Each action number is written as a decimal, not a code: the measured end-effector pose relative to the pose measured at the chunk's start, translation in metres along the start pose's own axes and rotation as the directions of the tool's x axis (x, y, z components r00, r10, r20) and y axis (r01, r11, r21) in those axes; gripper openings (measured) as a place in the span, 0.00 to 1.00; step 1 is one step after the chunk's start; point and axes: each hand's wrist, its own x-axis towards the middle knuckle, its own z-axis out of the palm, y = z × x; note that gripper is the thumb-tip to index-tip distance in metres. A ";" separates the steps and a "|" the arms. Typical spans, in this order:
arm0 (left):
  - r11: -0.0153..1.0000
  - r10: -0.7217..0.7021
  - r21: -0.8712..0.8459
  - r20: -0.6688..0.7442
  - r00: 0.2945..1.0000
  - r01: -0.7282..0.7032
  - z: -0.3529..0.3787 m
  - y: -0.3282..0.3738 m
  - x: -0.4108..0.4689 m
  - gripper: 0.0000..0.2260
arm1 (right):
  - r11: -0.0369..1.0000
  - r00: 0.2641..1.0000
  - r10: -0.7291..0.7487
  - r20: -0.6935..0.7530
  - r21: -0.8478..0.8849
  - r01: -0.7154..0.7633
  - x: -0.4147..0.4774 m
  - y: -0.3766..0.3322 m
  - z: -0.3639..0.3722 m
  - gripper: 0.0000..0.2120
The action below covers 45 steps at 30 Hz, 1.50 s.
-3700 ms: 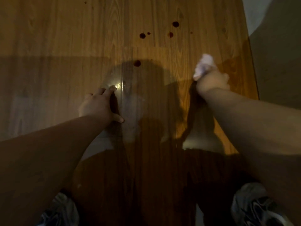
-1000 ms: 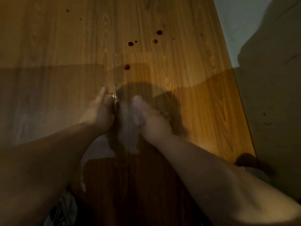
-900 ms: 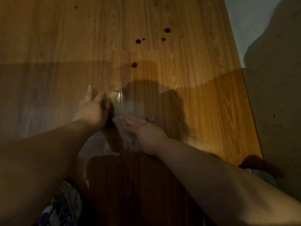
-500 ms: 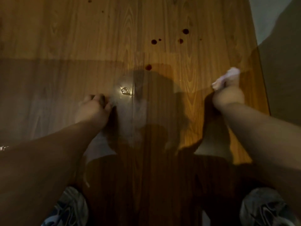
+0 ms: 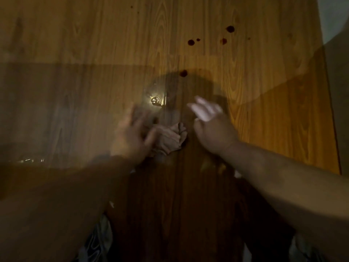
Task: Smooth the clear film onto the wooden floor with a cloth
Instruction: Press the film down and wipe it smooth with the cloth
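A crumpled pale cloth lies on the wooden floor, between my two hands and free of both. My right hand hovers just to its right, fingers spread, holding nothing. My left hand is blurred by motion on the cloth's left side; its fingers are apart and the thumb reaches the cloth's edge. The clear film shows only as a hazy sheen with a bright glare spot and a thin vertical edge line just beyond the hands.
Several dark red spots dot the floor farther out. The boards end at the right against a grey surface. My shoes are at the bottom. Shadow from my head and arms darkens the near floor.
Half a second ago my right hand gripped the cloth far out to the right. It has swung back to the centre and let go; the cloth now lies on the floor. My left hand has lifted and shifted.
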 end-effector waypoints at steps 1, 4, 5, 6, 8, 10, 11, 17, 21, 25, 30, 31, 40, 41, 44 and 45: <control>0.994 0.082 0.058 0.101 0.992 -0.088 0.010 0.011 -0.008 0.26 | 0.989 0.989 0.146 -0.031 -0.021 -0.147 0.002 0.014 -0.009 0.24; 0.962 0.120 0.202 0.299 0.947 -0.185 0.039 0.033 -0.028 0.29 | 0.869 0.878 0.478 0.009 -0.152 -0.471 0.002 0.047 -0.019 0.28; 0.956 0.123 0.222 0.294 0.948 -0.193 0.042 0.030 -0.028 0.28 | 0.847 0.859 0.511 0.016 -0.179 -0.500 0.001 0.052 -0.021 0.29; 0.941 0.144 0.258 0.282 0.949 -0.220 0.041 0.022 -0.027 0.28 | 0.841 0.854 0.519 0.014 -0.185 -0.508 -0.002 0.054 -0.021 0.30; 0.917 0.077 0.365 0.235 0.969 -0.161 0.034 -0.006 -0.024 0.26 | 0.839 0.851 0.525 0.009 -0.172 -0.516 -0.008 0.052 -0.018 0.30; 0.896 -0.253 0.406 0.126 0.959 0.183 0.022 -0.039 -0.017 0.25 | 0.838 0.849 0.528 0.007 -0.169 -0.519 -0.013 0.050 -0.014 0.29; 0.845 -0.437 0.371 0.064 0.897 0.385 0.016 -0.052 -0.013 0.24 | 0.840 0.853 0.522 0.006 -0.175 -0.514 -0.015 0.047 -0.013 0.28; 0.836 -0.514 0.218 -0.009 0.858 0.503 0.041 0.007 0.006 0.26 | 0.849 0.838 0.517 -0.175 -0.016 -0.528 -0.018 0.049 -0.011 0.23; 0.924 0.252 0.227 0.249 0.935 -0.309 0.075 0.067 -0.066 0.24 | 0.807 0.793 0.586 -0.169 0.029 -0.590 -0.007 0.057 -0.021 0.23; 0.824 0.366 0.357 0.255 0.895 -0.440 0.049 -0.010 -0.063 0.24 | 0.798 0.779 0.602 -0.174 0.103 -0.594 0.008 0.052 -0.023 0.24; 0.724 -0.625 0.195 -0.220 0.749 0.661 0.015 -0.074 -0.046 0.34 | 0.804 0.796 0.594 -0.116 0.099 -0.586 -0.004 0.040 -0.016 0.24; 0.644 -0.737 0.074 -0.206 0.643 0.762 0.017 -0.053 -0.035 0.34 | 0.807 0.801 0.590 -0.103 0.072 -0.586 -0.008 0.040 -0.014 0.25; 0.729 0.487 0.251 0.464 0.740 -0.637 0.039 0.020 -0.002 0.27 | 0.857 0.834 0.515 -0.199 0.077 -0.510 0.005 0.045 -0.021 0.23; 0.752 0.440 0.309 0.422 0.793 -0.582 0.031 0.003 0.008 0.27 | 0.854 0.831 0.518 -0.201 0.080 -0.513 0.009 0.047 -0.022 0.23; 0.939 -0.136 0.329 0.077 0.988 0.104 0.011 -0.042 0.030 0.25 | 0.849 0.831 0.523 -0.190 0.036 -0.526 0.020 0.051 -0.022 0.25; 0.890 -0.382 0.262 -0.017 0.924 0.373 0.007 -0.045 0.038 0.24 | 0.848 0.834 0.522 -0.181 -0.001 -0.531 0.022 0.052 -0.022 0.25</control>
